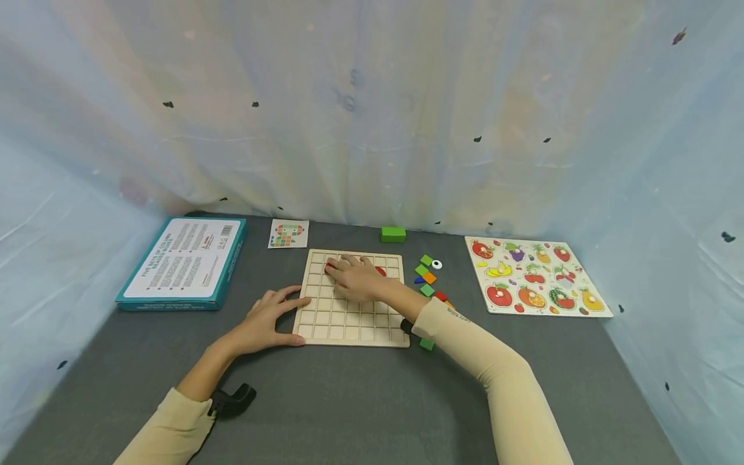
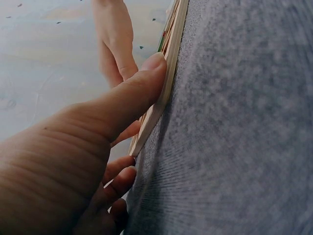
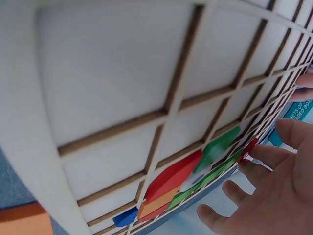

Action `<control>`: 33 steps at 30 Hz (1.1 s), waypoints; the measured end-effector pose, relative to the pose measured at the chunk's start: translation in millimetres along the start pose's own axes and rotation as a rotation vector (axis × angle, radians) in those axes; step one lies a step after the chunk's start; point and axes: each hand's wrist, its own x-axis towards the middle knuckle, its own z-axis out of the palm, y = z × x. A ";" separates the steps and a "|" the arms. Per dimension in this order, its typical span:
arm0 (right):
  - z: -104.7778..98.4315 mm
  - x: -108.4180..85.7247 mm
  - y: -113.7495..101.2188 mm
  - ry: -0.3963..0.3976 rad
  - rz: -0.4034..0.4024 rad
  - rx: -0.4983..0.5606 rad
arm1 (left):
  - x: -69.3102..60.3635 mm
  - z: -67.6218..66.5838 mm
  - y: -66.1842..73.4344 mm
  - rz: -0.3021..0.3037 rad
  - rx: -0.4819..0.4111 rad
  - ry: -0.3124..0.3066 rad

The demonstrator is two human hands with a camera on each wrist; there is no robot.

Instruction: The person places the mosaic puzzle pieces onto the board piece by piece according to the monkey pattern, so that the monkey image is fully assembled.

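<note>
A wooden grid board (image 1: pixel 349 329) lies flat on the dark table. My left hand (image 1: pixel 267 323) touches its near left edge, thumb and index finger spread; in the left wrist view the thumb (image 2: pixel 139 93) rests along the rim. Over the board's far rows reaches my right hand (image 1: pixel 357 282), fingers outstretched and index fingertip on a small red piece (image 3: pixel 248 148) in the far left area. Between its thumb and index finger a gap shows in the right wrist view. Another red piece (image 3: pixel 172 176), an orange piece (image 3: pixel 157 204) and green pieces (image 3: pixel 218 144) sit in far-row cells, mostly hidden from above.
Loose coloured pieces (image 1: pixel 427 290) lie right of the board, with a white round piece (image 1: pixel 437 264). Behind are a pattern card (image 1: pixel 289 233) and a green block (image 1: pixel 392 234). A teal box (image 1: pixel 180 261) stands left, a fruit puzzle board (image 1: pixel 535 278) right.
</note>
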 end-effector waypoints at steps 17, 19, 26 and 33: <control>-3.8 -4.3 -4.3 -0.012 0.031 -0.081 | 0.1 -1.5 1.3 -0.020 -0.008 -0.022; -2.4 -4.6 -5.3 -0.006 0.031 -0.086 | 0.3 -1.3 0.9 -0.024 -0.006 -0.023; 1.7 -2.7 -12.2 0.002 0.066 -0.098 | -0.1 -2.1 1.1 -0.017 -0.007 -0.017; 3.9 -0.6 -18.8 -0.042 0.127 -0.077 | 0.7 -0.3 -0.4 -0.012 0.001 -0.024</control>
